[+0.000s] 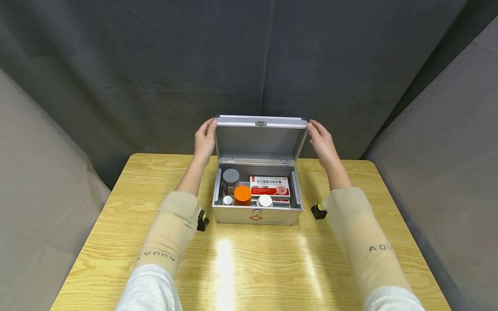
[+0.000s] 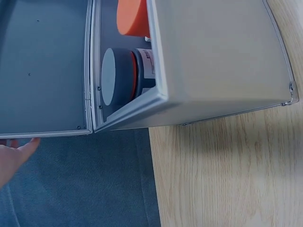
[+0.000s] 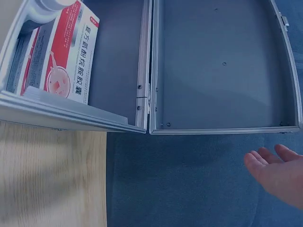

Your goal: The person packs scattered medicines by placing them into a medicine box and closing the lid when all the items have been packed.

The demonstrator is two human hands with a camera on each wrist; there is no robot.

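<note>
A silver metal case (image 1: 254,216) stands on the table with its lid (image 1: 260,144) raised. My left hand (image 1: 205,139) touches the lid's upper left corner, and in the left wrist view its fingertips (image 2: 32,143) lie right at the lid's edge. On the other side, my right hand (image 1: 321,140) is at the upper right corner. The right wrist view shows that hand's fingers loosely extended, just off the lid's edge. Inside the case are a grey-capped jar (image 1: 231,178), an orange-capped bottle (image 1: 242,195), two white-capped bottles (image 1: 265,201) and red-and-white medicine boxes (image 1: 270,185).
The wooden table (image 1: 268,263) carries the case close to its far edge. Behind it hangs a dark curtain (image 1: 241,56), with grey fabric panels (image 1: 439,142) at both sides. A small metal clasp (image 1: 256,212) is on the case's front.
</note>
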